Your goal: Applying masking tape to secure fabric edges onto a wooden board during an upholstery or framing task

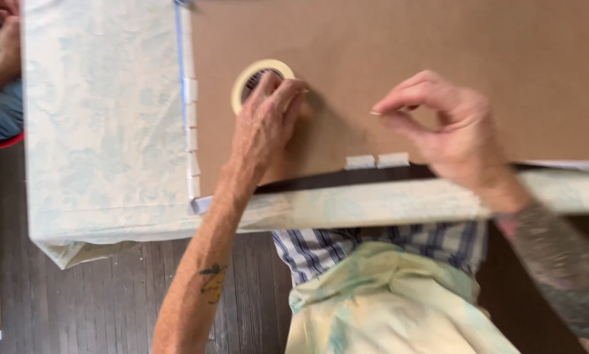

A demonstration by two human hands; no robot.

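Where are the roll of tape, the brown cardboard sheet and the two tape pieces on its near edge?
roll of tape (242,82), head view, on its pale outer ring.
brown cardboard sheet (399,39), head view, bare middle.
two tape pieces (376,160), head view, where they meet.

Lower half of the tape roll hidden under the left hand. Brown cardboard sheet cut off at the top and right edges. Whatever sits pinched in the right hand: too small and blurred to tell (possibly a tape strip). Another person's hand cropped at the left border.
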